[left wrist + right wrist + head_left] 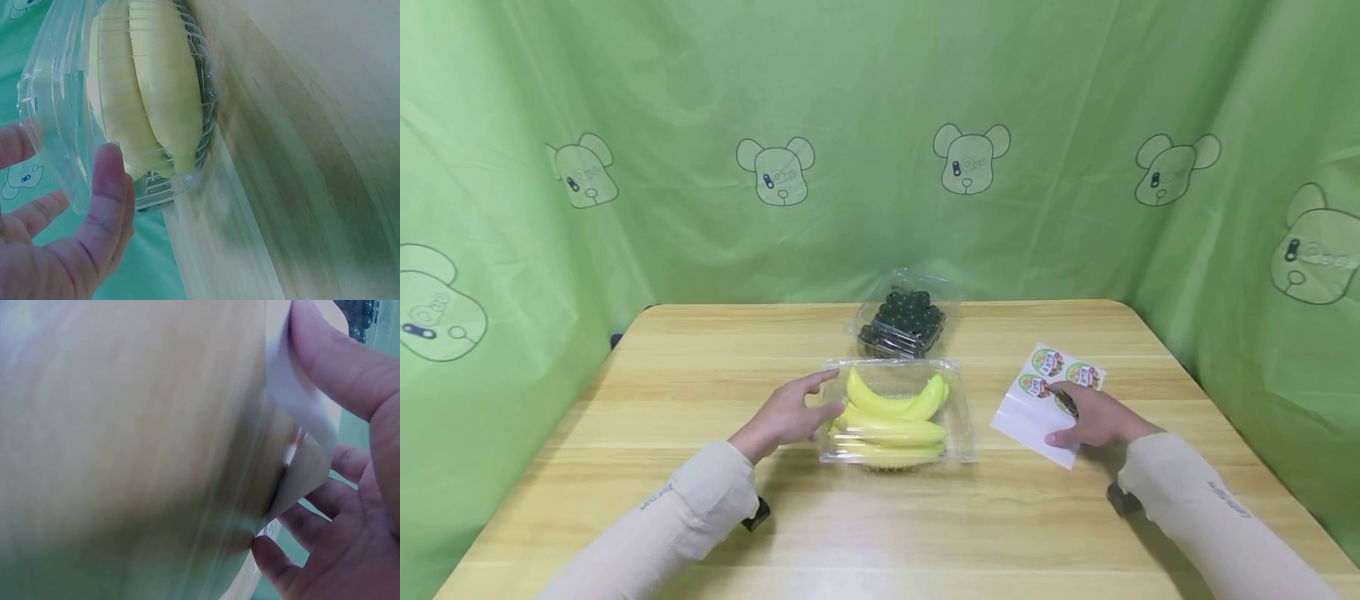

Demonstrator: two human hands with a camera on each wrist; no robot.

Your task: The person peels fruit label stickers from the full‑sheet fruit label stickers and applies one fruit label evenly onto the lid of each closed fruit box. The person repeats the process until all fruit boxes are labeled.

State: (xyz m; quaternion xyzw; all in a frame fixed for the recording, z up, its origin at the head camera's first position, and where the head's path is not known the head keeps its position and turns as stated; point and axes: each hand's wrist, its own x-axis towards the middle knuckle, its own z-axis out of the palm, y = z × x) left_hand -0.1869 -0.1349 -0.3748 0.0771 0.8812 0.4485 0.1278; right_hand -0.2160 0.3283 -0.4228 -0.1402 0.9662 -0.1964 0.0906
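Left hand (pixel 786 414), fingers spread, flanks the banana box (pixel 961 427) midway between side edges of the tabletop (pixel 685 358); right hand (pixel 1103 417) pinches the sticker sheet (pixel 1032 417) (bowed) nearer the right edge; over-bending could crease it.

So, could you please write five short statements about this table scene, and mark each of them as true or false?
1. The bananas lie in a clear container. True.
2. The right hand holds a banana. False: it holds the sticker sheet.
3. The dark grapes are nearer to the person than the bananas. False: they are farther away.
4. The left hand is at the left side of the clear container. True.
5. Stickers cover the whole sticker sheet. False: part of it is plain white.
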